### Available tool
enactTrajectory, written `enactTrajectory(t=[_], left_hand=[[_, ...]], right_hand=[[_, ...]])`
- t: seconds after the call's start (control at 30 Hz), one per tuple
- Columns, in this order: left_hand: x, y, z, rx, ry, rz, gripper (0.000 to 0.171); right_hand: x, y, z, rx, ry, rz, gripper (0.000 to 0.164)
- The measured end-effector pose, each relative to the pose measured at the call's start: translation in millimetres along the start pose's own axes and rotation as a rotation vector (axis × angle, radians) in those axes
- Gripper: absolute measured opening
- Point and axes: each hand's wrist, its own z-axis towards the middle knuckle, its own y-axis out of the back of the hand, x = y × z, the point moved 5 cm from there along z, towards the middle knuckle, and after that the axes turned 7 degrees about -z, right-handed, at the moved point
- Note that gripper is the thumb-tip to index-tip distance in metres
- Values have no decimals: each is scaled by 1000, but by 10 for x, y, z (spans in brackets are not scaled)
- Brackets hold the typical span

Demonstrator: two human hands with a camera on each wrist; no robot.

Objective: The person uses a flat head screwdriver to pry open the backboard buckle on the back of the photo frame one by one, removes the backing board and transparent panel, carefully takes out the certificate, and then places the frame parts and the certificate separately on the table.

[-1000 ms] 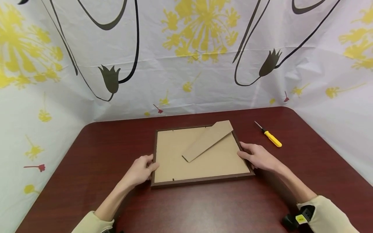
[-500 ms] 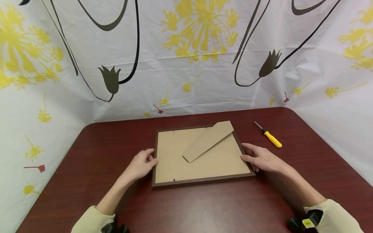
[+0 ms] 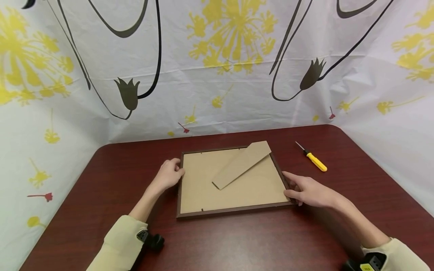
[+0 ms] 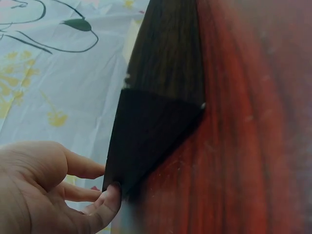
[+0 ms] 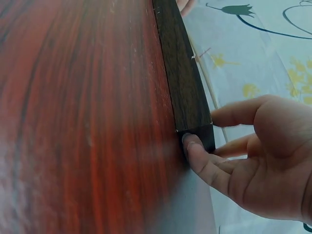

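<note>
A picture frame (image 3: 234, 208) with a dark brown wooden rim lies back side up on the table, showing its tan backing board (image 3: 200, 184). Slanting across that board is a flat easel stand (image 3: 242, 165), its wide end near the far right corner. My left hand (image 3: 167, 174) pinches the left rim toward its far end; the left wrist view has finger and thumb tips at the dark side (image 4: 151, 122). My right hand (image 3: 306, 191) grips the right rim by the near corner. In the right wrist view, the thumb (image 5: 195, 153) presses the corner's outer face.
A screwdriver (image 3: 315, 161) with a yellow handle lies on the dark red table (image 3: 234, 244), right of the frame. A white patterned sheet (image 3: 217, 101) hangs behind the table and along both sides.
My left hand has slid away from me along the left rim. My right hand has come nearer along the right rim to the near corner. The frame stays nearly in place.
</note>
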Motion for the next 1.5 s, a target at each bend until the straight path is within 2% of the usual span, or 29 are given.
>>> enactTrajectory(t=[0.2,0.37,0.5,0.63,0.97,1.1,1.23,1.4,1.5], left_hand=[[49,-3,68,28,17,-31,48],[66,-10,42,64,17,-64,50],[75,-16,-2,65,25,-45,52],[77,-14,-79,48,44,-25,53],[28,-85,-380,22,124,-82,61],[-33,-103,-515,33,119,-65,64],[-80,-100,-575,32,102,-30,65],[-59,-53,-544,-4,130,60,72],[-29,-18,-473,-31,120,70,70]], right_hand=[[16,11,-2,22,19,5,73],[1,43,6,42,36,27,72],[-34,69,50,54,35,26,72],[-76,113,121,45,20,3,69],[-211,262,299,-42,-5,-96,49],[-242,306,380,-80,-8,-124,45],[-251,331,416,-111,-18,-146,44],[-224,319,391,-134,-21,-191,41],[-202,295,347,-149,-27,-197,41]])
